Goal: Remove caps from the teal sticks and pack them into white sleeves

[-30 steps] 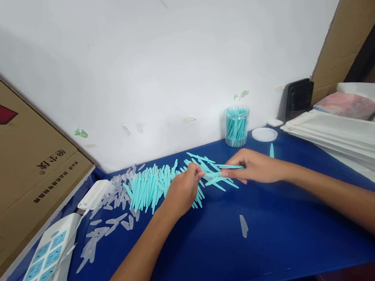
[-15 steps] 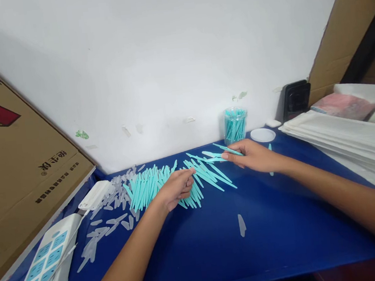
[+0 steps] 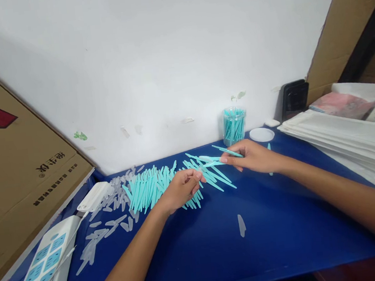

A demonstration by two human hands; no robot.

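My right hand [image 3: 252,155] is closed around turquoise eyebrow razors [image 3: 226,150]; one lies along the top of the fingers and another points left from the fingertips. Over the razor pile, my left hand [image 3: 183,188] has its fingers curled in, thumb close to the index finger. Whether anything small is between them is hidden. Many turquoise razors [image 3: 145,187] lie side by side beneath and left of this hand, and looser ones [image 3: 220,177] fan out to its right. Translucent blade caps [image 3: 115,192] are scattered farther left.
A clear jar [image 3: 234,126] full of turquoise razors stands by the wall, its white lid [image 3: 261,134] beside it. One cap [image 3: 241,225] lies at the front of the blue table [image 3: 277,234]. A power strip [image 3: 47,271] is at left, white packaging sheets [image 3: 344,135] at right.
My left hand has shifted slightly right and its fingertips have loosened a little. The razor at my right fingertips has changed angle slightly; that hand stays almost in place.
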